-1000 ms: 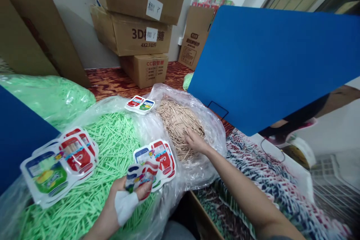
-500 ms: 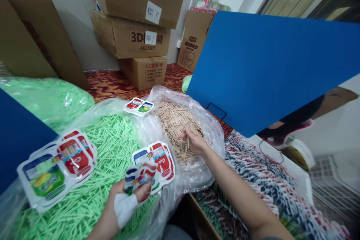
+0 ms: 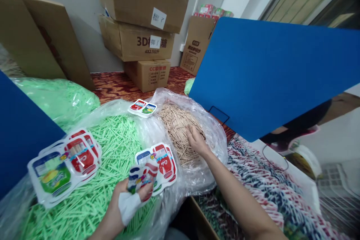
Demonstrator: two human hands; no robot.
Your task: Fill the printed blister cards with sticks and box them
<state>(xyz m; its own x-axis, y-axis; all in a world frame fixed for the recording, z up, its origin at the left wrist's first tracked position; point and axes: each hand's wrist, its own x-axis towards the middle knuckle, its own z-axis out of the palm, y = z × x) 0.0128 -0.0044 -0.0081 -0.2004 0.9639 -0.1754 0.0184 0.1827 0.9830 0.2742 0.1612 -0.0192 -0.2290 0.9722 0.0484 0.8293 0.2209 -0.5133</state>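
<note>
Right hand (image 3: 197,141) has dropped from its raised pinch onto the tan sticks (image 3: 176,123), fingers now spread flat among them. Further left, the left hand (image 3: 128,198) grips a printed packet (image 3: 140,178) between thumb and fingers, above green sticks (image 3: 112,146); more packets (image 3: 159,161) lie just beyond its fingertips.

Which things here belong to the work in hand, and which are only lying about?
In hand:
packet in the left hand
tan sticks under the right hand

Lying about:
green sticks
packet stack
boxes
blue board
</note>
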